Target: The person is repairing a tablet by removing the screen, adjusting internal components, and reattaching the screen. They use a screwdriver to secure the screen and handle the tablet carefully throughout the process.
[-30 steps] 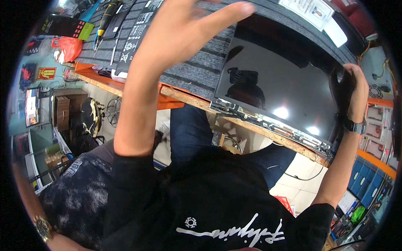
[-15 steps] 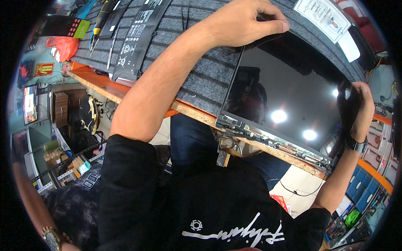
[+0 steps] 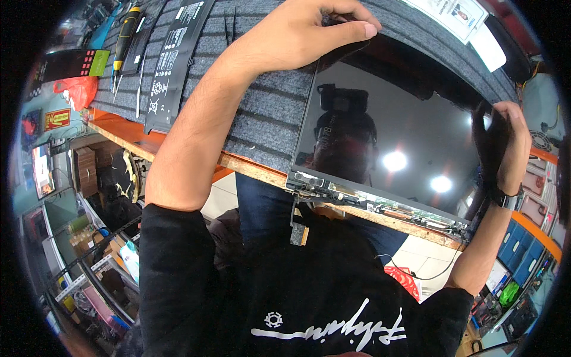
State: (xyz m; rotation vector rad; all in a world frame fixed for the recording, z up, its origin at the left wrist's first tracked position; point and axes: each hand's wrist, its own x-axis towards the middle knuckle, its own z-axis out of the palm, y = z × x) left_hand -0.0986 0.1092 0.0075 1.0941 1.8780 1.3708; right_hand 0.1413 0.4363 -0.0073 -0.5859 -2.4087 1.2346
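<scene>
A laptop screen [image 3: 380, 131], glossy and dark, lies on the ribbed grey mat at the front edge of the workbench. Along its near side the hinges and thin cables [image 3: 380, 205] are bare, and a small flat ribbon piece [image 3: 299, 234] hangs over the edge. My left hand [image 3: 321, 35] is closed at the screen's far left corner, thumb and fingers pinching its rim. Around the right rim is my right hand [image 3: 514, 143], its fingers curled on the edge; its palm side is partly hidden. The screen mirrors lamps and a dark figure.
Left of the screen lie a flat black battery [image 3: 172, 71], a yellow-and-black screwdriver [image 3: 125, 38], a thin metal tool [image 3: 140, 89] and tweezers [image 3: 229, 27]. A card [image 3: 452, 18] rests beyond the far edge. A red bag [image 3: 77, 90] sits by the bench's left end.
The view has shifted, so the bench and tools appear farther left. Both hands keep their hold on the screen's rim. The person's watch-wearing arm at lower left is no longer visible.
</scene>
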